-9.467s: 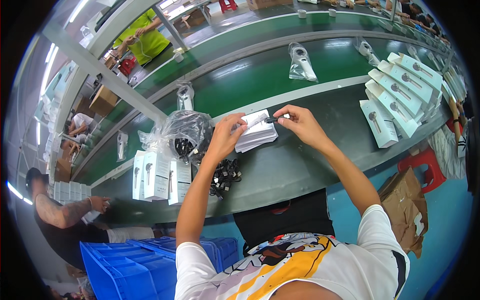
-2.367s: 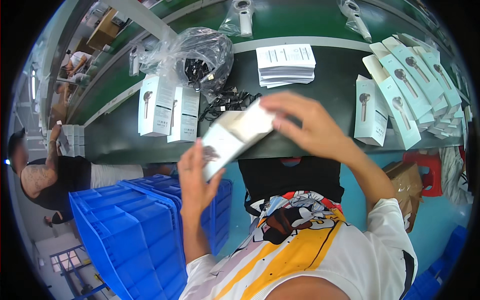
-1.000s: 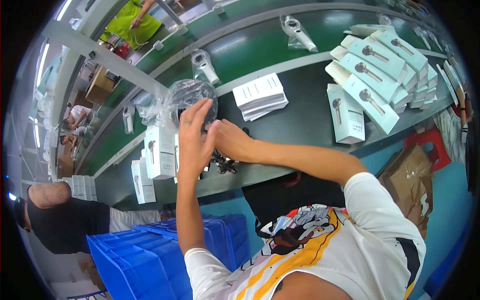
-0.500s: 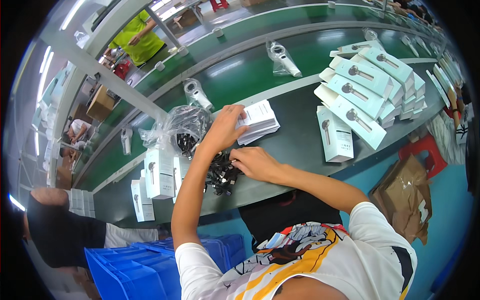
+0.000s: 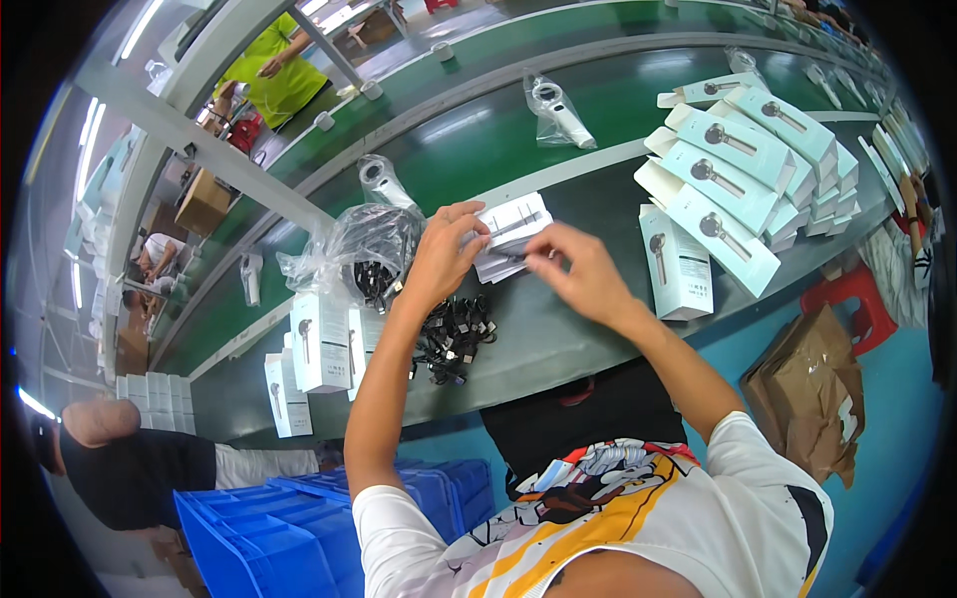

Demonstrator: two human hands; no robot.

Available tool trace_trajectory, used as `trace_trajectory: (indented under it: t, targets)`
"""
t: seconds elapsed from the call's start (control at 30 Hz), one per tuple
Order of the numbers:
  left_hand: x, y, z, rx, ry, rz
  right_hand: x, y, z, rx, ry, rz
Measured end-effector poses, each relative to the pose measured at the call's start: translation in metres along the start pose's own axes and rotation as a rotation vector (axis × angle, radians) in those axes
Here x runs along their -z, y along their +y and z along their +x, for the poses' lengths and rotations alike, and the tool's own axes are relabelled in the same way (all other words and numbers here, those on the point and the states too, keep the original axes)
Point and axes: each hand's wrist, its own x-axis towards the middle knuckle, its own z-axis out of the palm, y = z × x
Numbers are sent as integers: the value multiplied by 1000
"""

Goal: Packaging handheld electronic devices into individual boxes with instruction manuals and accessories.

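A stack of white printed leaflets (image 5: 515, 224) lies on the dark workbench (image 5: 558, 334) in front of me. My left hand (image 5: 446, 251) rests on the stack's left side, its fingers curled over the top sheet. My right hand (image 5: 576, 269) pinches the stack's lower right edge. A heap of bundled black cables (image 5: 452, 335) lies just below my left wrist. A clear plastic bag (image 5: 364, 249) holding more black cables sits to the left of my left hand.
White upright product boxes (image 5: 321, 344) stand at the left. Pale green boxes (image 5: 743, 164) are stacked at the right, one (image 5: 678, 261) upright. Bagged white devices (image 5: 560, 112) lie on the green conveyor. Blue crates (image 5: 269, 528) and a person stand at lower left, a brown carton (image 5: 812, 394) at right.
Both my hands have shifted from the cable heap up to the leaflet stack; earlier I was holding a white box near my body, then reached toward the upright boxes at the left.
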Motion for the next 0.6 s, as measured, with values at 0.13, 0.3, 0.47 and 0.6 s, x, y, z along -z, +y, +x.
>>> trace_trajectory:
  t: [0.13,0.3,0.47,0.6]
  targets:
    - [-10,2,-2,-9,51,34,25,4,25,-17,192,-86]
    - [-29,11,-6,-103,243,154,21,28,42,125,211,-309]
    - [-39,7,-11,-169,329,206,12,33,52,260,49,-451]
    - [-37,10,-10,-140,339,165,11,25,50,264,-61,-442]
